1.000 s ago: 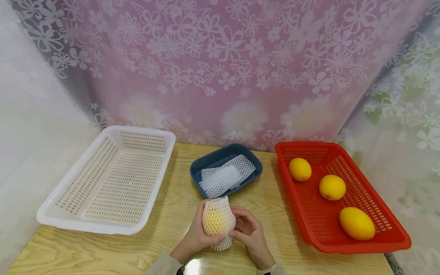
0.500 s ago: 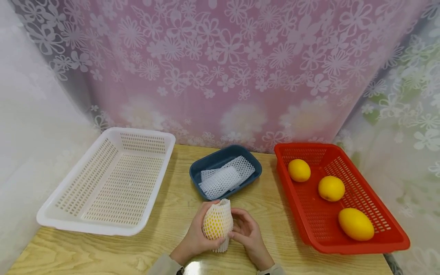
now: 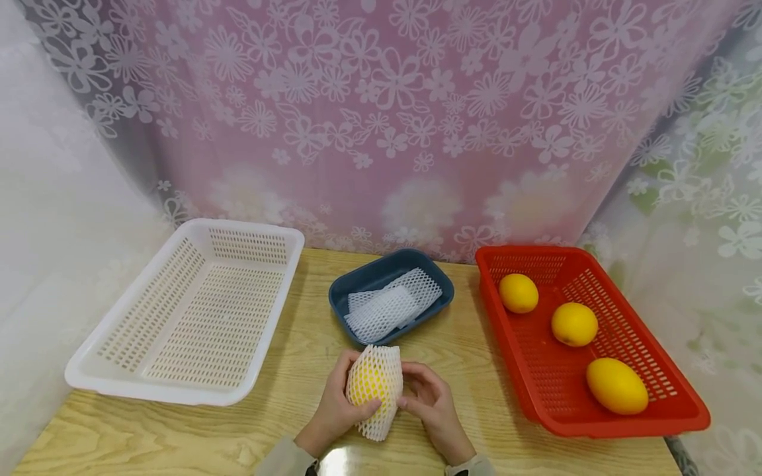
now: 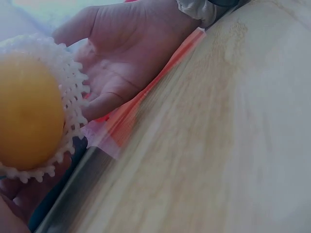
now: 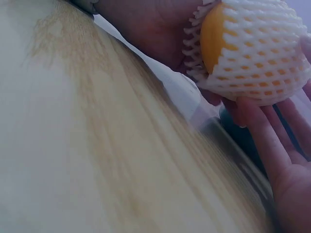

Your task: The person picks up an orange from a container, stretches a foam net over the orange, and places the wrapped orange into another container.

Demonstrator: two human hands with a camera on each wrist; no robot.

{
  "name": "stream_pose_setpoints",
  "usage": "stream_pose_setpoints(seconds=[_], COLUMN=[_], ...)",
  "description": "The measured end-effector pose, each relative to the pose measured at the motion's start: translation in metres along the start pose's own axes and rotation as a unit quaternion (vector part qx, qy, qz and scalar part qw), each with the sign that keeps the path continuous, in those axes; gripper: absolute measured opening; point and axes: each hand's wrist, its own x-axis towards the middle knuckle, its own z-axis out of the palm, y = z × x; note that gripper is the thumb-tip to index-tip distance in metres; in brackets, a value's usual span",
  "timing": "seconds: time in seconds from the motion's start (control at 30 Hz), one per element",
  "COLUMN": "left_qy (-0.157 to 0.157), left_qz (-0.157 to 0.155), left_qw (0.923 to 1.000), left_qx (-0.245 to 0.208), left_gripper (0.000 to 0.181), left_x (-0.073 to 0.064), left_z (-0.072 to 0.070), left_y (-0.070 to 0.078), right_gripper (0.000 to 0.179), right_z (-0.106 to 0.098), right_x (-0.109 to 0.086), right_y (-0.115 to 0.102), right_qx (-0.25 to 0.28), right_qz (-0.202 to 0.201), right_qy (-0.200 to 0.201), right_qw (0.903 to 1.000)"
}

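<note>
A yellow oval fruit (image 3: 367,384) sits inside a white foam net sleeve (image 3: 389,370) above the table, both net ends sticking out past it. My left hand (image 3: 340,403) grips the netted fruit from the left, thumb across its near side. On the other side, my right hand (image 3: 433,411) holds the net's right edge between thumb and fingertips; in the left wrist view its palm (image 4: 131,53) faces the fruit. Part of the fruit (image 5: 212,39) shows bare at the net's opening in the right wrist view. The left fingers behind the fruit are mostly hidden.
Behind the hands stands a dark blue tray (image 3: 348,281) with white foam nets (image 3: 387,311) in it. A white slotted basket (image 3: 282,311) is at the left. At the right, a red basket (image 3: 512,370) holds three yellow fruits (image 3: 617,387). A floral curtain (image 3: 381,132) hangs behind.
The netted fruit has turned and tilted slightly in my hands, its lower net end now leaning to the left. Both hands stay around it, with only small finger shifts.
</note>
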Motion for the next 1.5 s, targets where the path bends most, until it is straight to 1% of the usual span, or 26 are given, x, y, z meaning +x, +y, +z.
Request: stream_pose_setpoints(seconds=[0.1, 0.13, 0.17, 0.23, 0.3, 0.37, 0.43, 0.47, 0.5, 0.57, 0.63, 0.7, 0.73, 0.8, 0.83, 0.93, 1.03, 1.13, 1.2, 1.23, 1.27, 1.37, 1.5], left_qy=[0.002, 0.002, 0.004, 0.006, 0.005, -0.001, -0.016, -0.024, -0.033, -0.046, -0.057, -0.064, -0.069, -0.082, -0.088, -0.109, -0.132, -0.159, -0.171, -0.175, -0.18, -0.184, -0.176], left_qz=[0.009, 0.017, 0.027, 0.045, 0.066, 0.07, 0.05, 0.035, 0.012, -0.048, -0.112, -0.165, -0.181, -0.2, -0.204, -0.205, -0.202, -0.176, -0.16, -0.154, -0.143, -0.117, -0.097], left_qw=[0.9996, 0.9994, 0.9993, 0.999, 0.9973, 0.9954, 0.9955, 0.9958, 0.9965, 0.9956, 0.9907, 0.9833, 0.9799, 0.9746, 0.9726, 0.9683, 0.9637, 0.9653, 0.9664, 0.9668, 0.9676, 0.966, 0.9612], left_qx=[-0.025, -0.03, -0.025, -0.004, 0.033, 0.065, 0.079, 0.082, 0.076, 0.066, 0.053, 0.044, 0.047, 0.059, 0.067, 0.093, 0.114, 0.109, 0.105, 0.103, 0.105, 0.138, 0.189], left_gripper=[0.049, 0.047, 0.044, 0.042, 0.046, 0.054, 0.062, 0.068, 0.074, 0.088, 0.095, 0.093, 0.09, 0.082, 0.079, 0.078, 0.079, 0.077, 0.076, 0.075, 0.075, 0.078, 0.081], left_x=[0.0, 0.001, 0.001, 0.003, 0.005, 0.005, 0.004, 0.003, 0.003, 0.002, 0.003, 0.005, 0.006, 0.009, 0.01, 0.014, 0.017, 0.022, 0.025, 0.026, 0.028, 0.034, 0.038], left_z=[0.0, 0.0, 0.0, -0.001, -0.001, -0.001, -0.002, -0.002, -0.002, -0.001, 0.0, -0.001, -0.002, -0.007, -0.01, -0.02, -0.032, -0.044, -0.052, -0.056, -0.061, -0.072, -0.085], left_y=[-0.001, -0.001, -0.001, -0.002, -0.002, -0.002, -0.001, 0.001, 0.003, 0.011, 0.022, 0.034, 0.041, 0.054, 0.06, 0.079, 0.099, 0.117, 0.129, 0.136, 0.142, 0.16, 0.18], right_gripper=[0.049, 0.051, 0.053, 0.056, 0.059, 0.059, 0.058, 0.057, 0.056, 0.056, 0.055, 0.054, 0.054, 0.052, 0.052, 0.051, 0.05, 0.047, 0.043, 0.042, 0.04, 0.038, 0.035], right_z=[0.001, 0.001, 0.001, 0.002, 0.002, 0.002, 0.002, 0.002, 0.002, 0.002, 0.002, 0.002, 0.002, 0.001, 0.001, 0.002, 0.003, 0.004, 0.005, 0.005, 0.005, 0.006, 0.014], right_x=[0.0, 0.001, 0.001, 0.002, 0.002, 0.003, 0.003, 0.003, 0.002, 0.002, 0.001, 0.001, 0.0, 0.0, 0.0, 0.0, 0.001, 0.001, 0.002, 0.002, 0.002, 0.002, 0.003], right_y=[0.0, 0.0, -0.001, -0.001, -0.003, -0.005, -0.006, -0.007, -0.007, -0.007, -0.006, -0.005, -0.005, -0.003, -0.003, -0.002, -0.003, -0.004, -0.004, -0.004, -0.003, -0.003, -0.002], right_qx=[0.021, 0.031, 0.043, 0.06, 0.072, 0.077, 0.081, 0.085, 0.089, 0.095, 0.101, 0.106, 0.107, 0.112, 0.118, 0.141, 0.158, 0.158, 0.154, 0.152, 0.151, 0.144, 0.123], right_qz=[0.008, 0.012, 0.017, 0.031, 0.046, 0.062, 0.08, 0.085, 0.088, 0.085, 0.082, 0.072, 0.069, 0.064, 0.06, 0.052, 0.05, 0.048, 0.049, 0.048, 0.049, 0.047, 0.052], right_qy=[-0.008, -0.012, -0.018, -0.028, -0.03, -0.027, -0.017, -0.014, -0.012, -0.013, -0.014, -0.021, -0.025, -0.033, -0.042, -0.07, -0.083, -0.083, -0.083, -0.084, -0.084, -0.084, -0.084], right_qw=[0.9997, 0.9994, 0.9988, 0.9973, 0.9959, 0.9948, 0.9933, 0.9927, 0.9921, 0.9917, 0.9915, 0.9916, 0.9916, 0.9911, 0.9903, 0.9862, 0.9827, 0.9827, 0.9834, 0.9836, 0.9838, 0.9849, 0.9876])
